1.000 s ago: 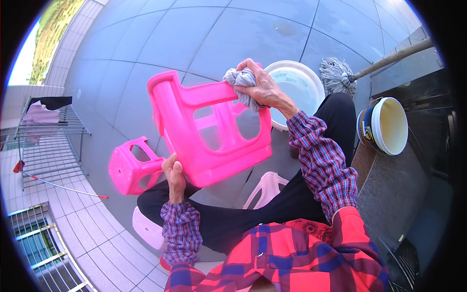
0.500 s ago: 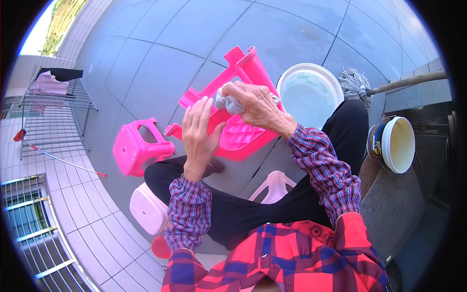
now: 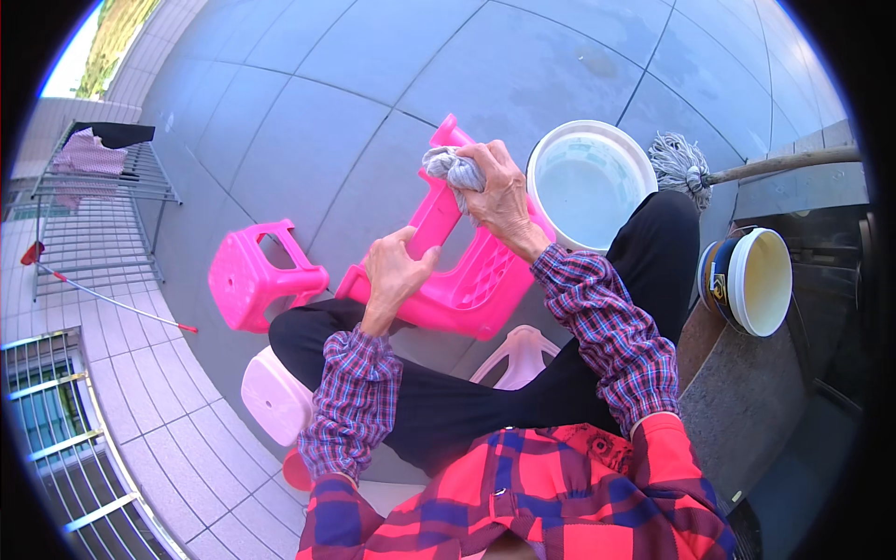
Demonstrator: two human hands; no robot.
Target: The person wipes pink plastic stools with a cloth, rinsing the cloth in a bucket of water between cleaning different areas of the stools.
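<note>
A pink plastic stool (image 3: 467, 271) lies tipped on my lap, its underside grid facing me. My left hand (image 3: 397, 271) grips one of its legs near the middle. My right hand (image 3: 499, 191) is closed on a grey cloth (image 3: 453, 168) and presses it against the upper leg of the stool. My black-trousered legs (image 3: 448, 401) stretch out under the stool.
A second pink stool (image 3: 257, 275) stands on the grey tiled floor to the left. A white bucket of water (image 3: 588, 182) and a mop head (image 3: 681, 163) sit beyond my right knee. A white tub (image 3: 761, 280) lies at right. A drying rack (image 3: 103, 201) stands far left.
The stool has been turned over from upright to lying with its underside toward me. My left hand shifted from the stool's lower edge to a leg. The cloth hand stayed on the stool.
</note>
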